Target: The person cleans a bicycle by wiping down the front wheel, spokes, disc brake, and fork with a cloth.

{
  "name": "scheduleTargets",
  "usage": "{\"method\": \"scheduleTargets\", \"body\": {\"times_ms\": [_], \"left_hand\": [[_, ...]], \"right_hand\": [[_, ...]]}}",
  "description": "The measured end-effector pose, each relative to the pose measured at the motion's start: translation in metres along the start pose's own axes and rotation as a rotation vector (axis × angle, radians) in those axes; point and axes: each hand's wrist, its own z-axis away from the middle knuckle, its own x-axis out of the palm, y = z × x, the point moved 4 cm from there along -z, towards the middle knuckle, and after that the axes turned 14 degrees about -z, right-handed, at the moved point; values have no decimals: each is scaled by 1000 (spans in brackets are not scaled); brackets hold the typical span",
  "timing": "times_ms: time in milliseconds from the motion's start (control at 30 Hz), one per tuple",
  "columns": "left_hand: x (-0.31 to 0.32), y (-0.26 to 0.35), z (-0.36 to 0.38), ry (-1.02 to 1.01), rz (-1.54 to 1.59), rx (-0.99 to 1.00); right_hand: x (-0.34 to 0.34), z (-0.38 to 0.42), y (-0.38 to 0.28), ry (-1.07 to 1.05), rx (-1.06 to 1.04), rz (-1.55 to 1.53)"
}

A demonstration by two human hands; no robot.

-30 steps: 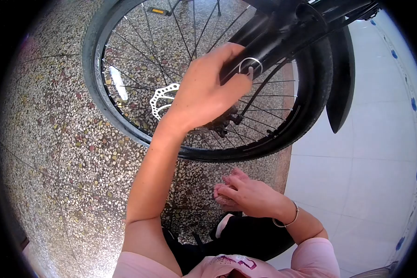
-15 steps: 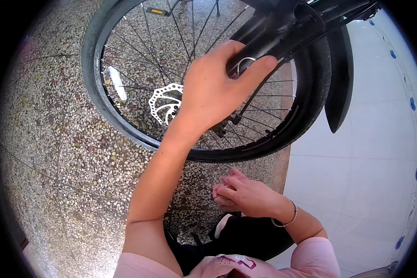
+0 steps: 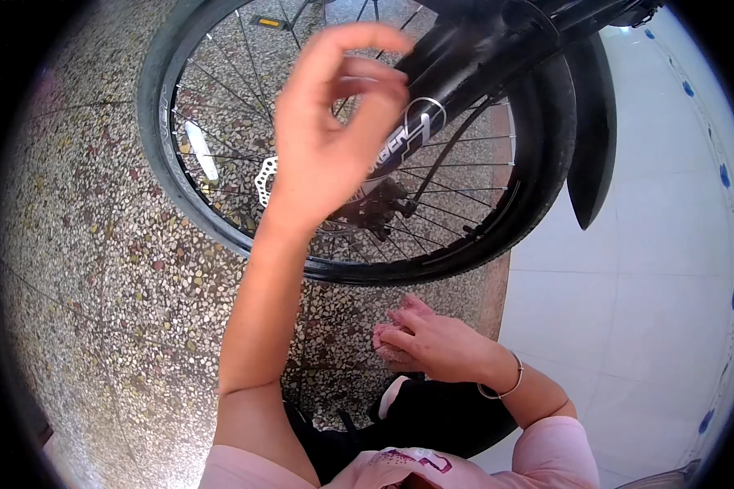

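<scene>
My left hand (image 3: 326, 130) is raised over the bicycle wheel, its fingers curled but apart, with nothing visible in it. Just right of it runs the black fork leg (image 3: 457, 77), with white lettering and a circular mark showing. Behind my wrist, the silver brake disc (image 3: 264, 181) is partly covered. Lower down, my right hand (image 3: 448, 346) is closed on a pink cloth (image 3: 395, 338) near my knee. The wheel's black tyre (image 3: 156, 122) surrounds the spokes.
A black mudguard (image 3: 593, 138) stands out at the right of the wheel. Speckled stone floor (image 3: 139, 326) lies on the left, pale tiles (image 3: 620, 326) on the right. An orange reflector (image 3: 269, 22) and a white one (image 3: 201, 151) sit among the spokes.
My left hand has let go of the fork leg and moved up and left, uncovering the lettering. The wheel has shifted slightly left. My right hand stays with the cloth.
</scene>
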Motion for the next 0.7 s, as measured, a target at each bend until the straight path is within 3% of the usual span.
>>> {"method": "scheduleTargets", "body": {"times_ms": [33, 167, 233, 400, 700], "left_hand": [[-8, -1, -5, 37, 13, 78], [-14, 0, -2, 75, 197, 5], [-16, -1, -2, 105, 219, 3], [-13, 0, 0, 43, 242, -73], [-7, -3, -2, 105, 16, -112]], "right_hand": [[-1, 0, -1, 10, -20, -2], [3, -2, 1, 10, -36, 14], [0, -2, -4, 191, -148, -18], [-1, -3, -6, 175, -134, -36], [-6, -4, -11, 145, -160, -5]]}}
